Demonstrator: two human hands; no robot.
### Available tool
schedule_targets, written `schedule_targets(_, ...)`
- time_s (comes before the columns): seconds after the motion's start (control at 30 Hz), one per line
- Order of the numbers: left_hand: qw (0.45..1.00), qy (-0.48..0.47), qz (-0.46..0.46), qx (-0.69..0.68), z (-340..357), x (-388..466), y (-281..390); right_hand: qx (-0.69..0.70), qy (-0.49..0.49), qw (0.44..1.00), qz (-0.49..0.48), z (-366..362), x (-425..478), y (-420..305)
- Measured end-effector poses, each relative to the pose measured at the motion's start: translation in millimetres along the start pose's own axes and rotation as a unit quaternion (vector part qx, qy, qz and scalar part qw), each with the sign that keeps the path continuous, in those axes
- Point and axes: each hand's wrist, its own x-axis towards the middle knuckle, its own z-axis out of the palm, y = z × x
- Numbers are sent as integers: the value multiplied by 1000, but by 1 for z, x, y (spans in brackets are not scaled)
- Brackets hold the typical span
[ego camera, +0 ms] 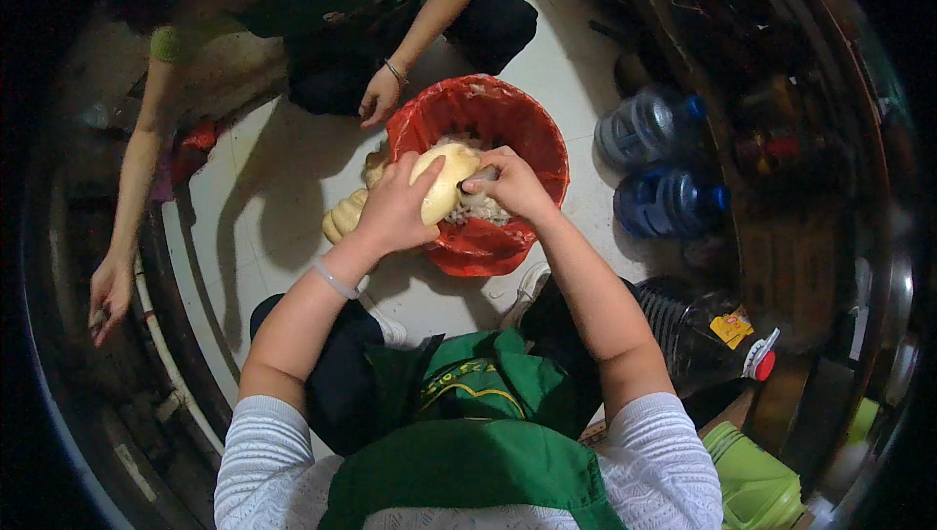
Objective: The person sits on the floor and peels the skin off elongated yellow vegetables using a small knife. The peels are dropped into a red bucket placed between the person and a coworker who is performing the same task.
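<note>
Over a round bin lined with a red plastic bag (479,255), my left hand (399,200) steadies a pale yellow, smooth-skinned gourd or squash (448,168). Its lobed end (342,215) sticks out to the left beyond my wrist. My right hand (516,182) is closed around a small tool (479,180) with a dark tip, held against the right side of the squash; my fingers hide most of it, so its kind is unclear. Whitish scraps (483,211) lie inside the bin below.
Opposite me a person crouches, one hand (381,94) near the bin's rim, the other (110,299) reaching down at left. On the right stand two large water bottles (648,127), a dark-filled plastic jug (695,332) with a red cap and a green container (754,479). A pale pipe (165,354) runs at left.
</note>
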Motion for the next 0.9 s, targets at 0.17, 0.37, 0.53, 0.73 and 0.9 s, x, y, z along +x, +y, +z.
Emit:
schedule_targets(0.17,998,-16,24,-58,0,-4,-2,358,-6,827,434,-29,11,16)
schedule_targets(0.37,998,-1,54,26,-2,-3,2,215,-91,917,325,-25,5,7)
schedule_targets(0.53,998,-26,50,-2,-2,-6,1,375,-21,813,445,-26,6,11)
schedule_targets(0.73,982,-10,39,-182,-3,-4,-9,654,-35,660,367,-29,-4,0)
schedule_targets(0.9,951,-13,-67,-301,20,-9,-1,655,13,645,394,-11,-15,-17)
